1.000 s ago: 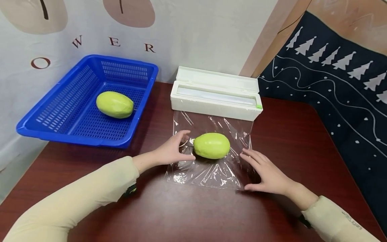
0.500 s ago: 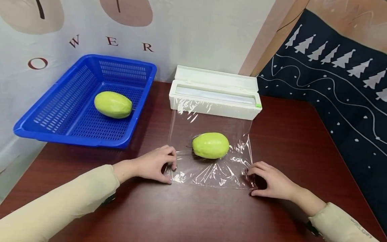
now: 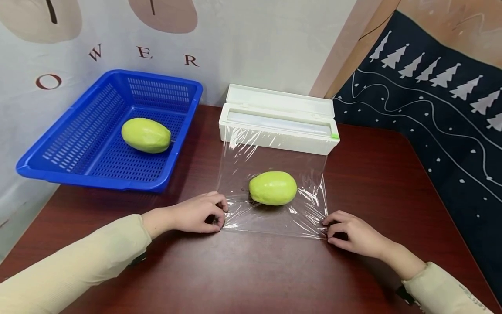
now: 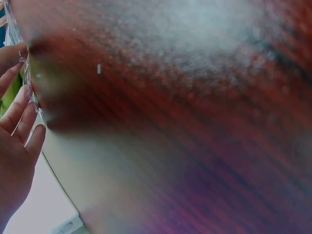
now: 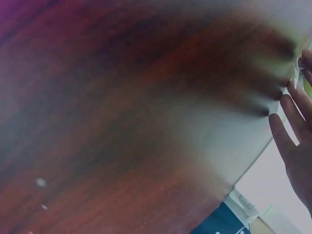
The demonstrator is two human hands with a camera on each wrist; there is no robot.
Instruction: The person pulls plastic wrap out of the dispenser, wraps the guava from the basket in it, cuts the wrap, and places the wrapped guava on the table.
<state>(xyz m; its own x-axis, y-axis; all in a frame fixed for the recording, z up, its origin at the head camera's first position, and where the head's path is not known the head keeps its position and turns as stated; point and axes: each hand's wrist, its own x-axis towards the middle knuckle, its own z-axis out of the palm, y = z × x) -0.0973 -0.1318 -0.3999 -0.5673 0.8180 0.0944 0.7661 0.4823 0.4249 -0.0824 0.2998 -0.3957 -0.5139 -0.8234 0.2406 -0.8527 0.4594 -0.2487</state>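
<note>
A sheet of clear plastic wrap [image 3: 270,224] runs from the white dispenser box [image 3: 276,137] toward me over the table. On it lies a smooth yellow-green oval fruit [image 3: 273,188], papaya-like, its thin stem to the left. My left hand [image 3: 198,213] pinches the near left corner of the wrap between thumb and fingers. The near right corner is pinched by my right hand [image 3: 354,233]. Between the hands the film's front edge is stretched fairly straight. In the wrist views, the left hand [image 4: 17,141] and the right hand [image 5: 297,131] show only at the frame edge.
A blue plastic basket [image 3: 78,178] stands at the left, with a second yellow-green fruit [image 3: 146,135] inside. The dispenser's lid [image 3: 280,100] is raised at the back. A green slider [image 3: 334,136] sits at its right end. Behind the dark red table [image 3: 251,279] hang printed cloths.
My left hand has come back from beside the fruit to the wrap's near left corner. Both hands have closed on the corners, and the wrinkled front edge has straightened.
</note>
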